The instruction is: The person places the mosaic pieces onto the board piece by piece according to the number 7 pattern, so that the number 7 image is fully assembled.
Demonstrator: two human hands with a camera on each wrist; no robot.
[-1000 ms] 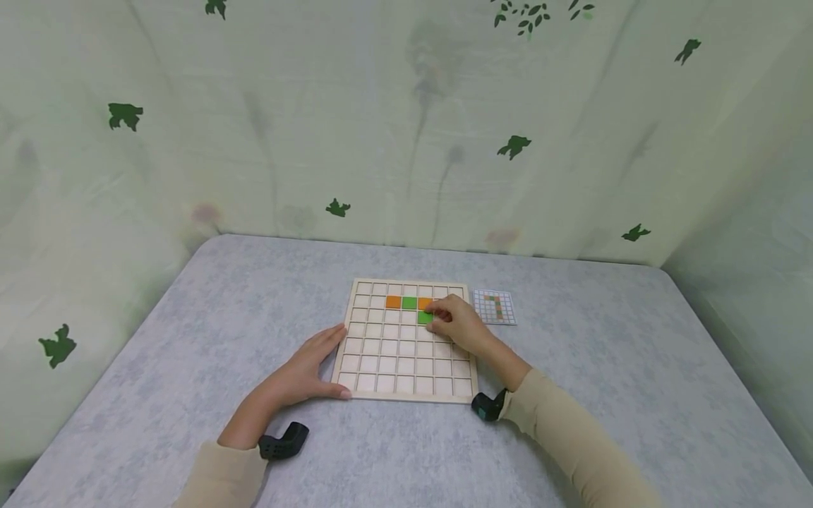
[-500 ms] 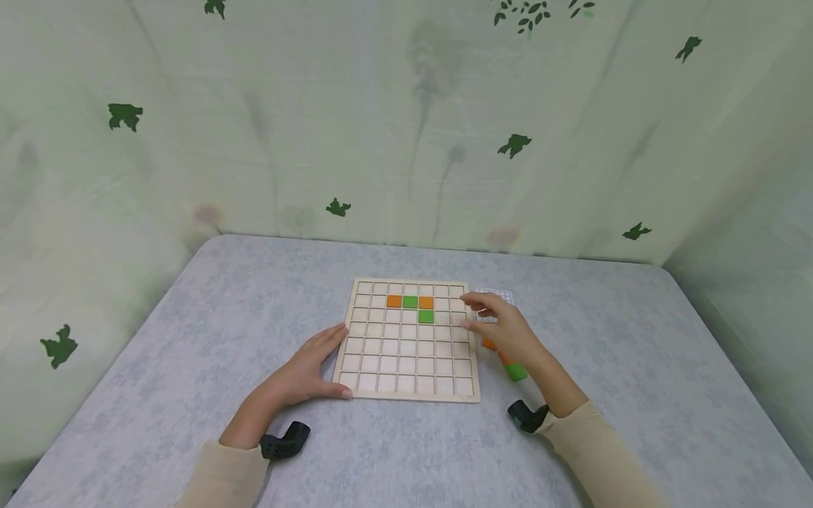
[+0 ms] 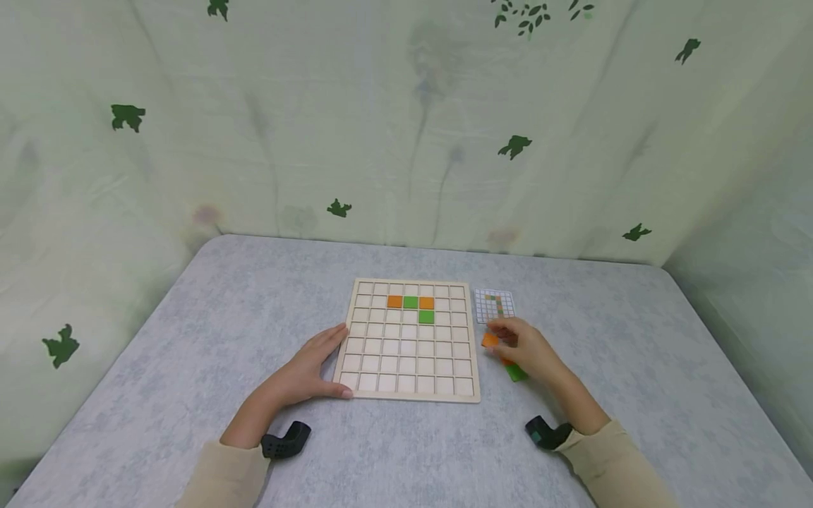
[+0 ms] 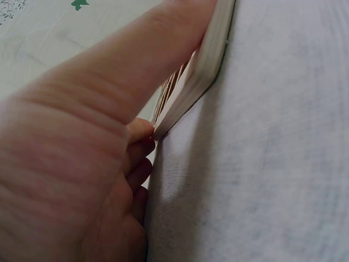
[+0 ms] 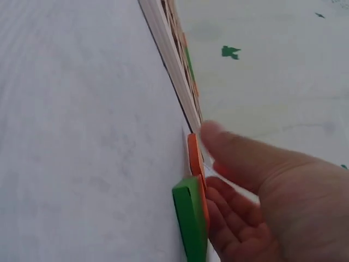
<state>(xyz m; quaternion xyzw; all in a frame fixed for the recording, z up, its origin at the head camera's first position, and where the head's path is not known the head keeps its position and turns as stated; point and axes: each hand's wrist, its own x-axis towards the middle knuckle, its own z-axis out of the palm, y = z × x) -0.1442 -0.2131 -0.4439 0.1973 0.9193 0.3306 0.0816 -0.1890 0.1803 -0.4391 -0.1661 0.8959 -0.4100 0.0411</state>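
Observation:
A wooden grid board (image 3: 399,399) lies flat on the table. Four of its cells are filled: an orange, a green and an orange tile (image 3: 426,303) in a row, with a green tile (image 3: 426,317) below the right one. My left hand (image 3: 306,368) rests against the board's left edge and near corner, fingers and thumb spread. Beside the board's right edge, my right hand (image 3: 532,351) hovers with thumb and fingers parted around a loose orange tile (image 3: 489,340). A loose green tile (image 5: 191,221) and another orange one, partly hidden, lie under that hand.
A small printed pattern card (image 3: 495,300) lies right of the board, just beyond the right hand. The grey-mottled table (image 3: 406,458) backs onto a patterned curtain (image 3: 381,127). Each wrist wears a black camera (image 3: 286,440).
My right hand left the green tile on the board and moved right and toward me, over the loose tiles, uncovering the card. My left hand has stayed in place.

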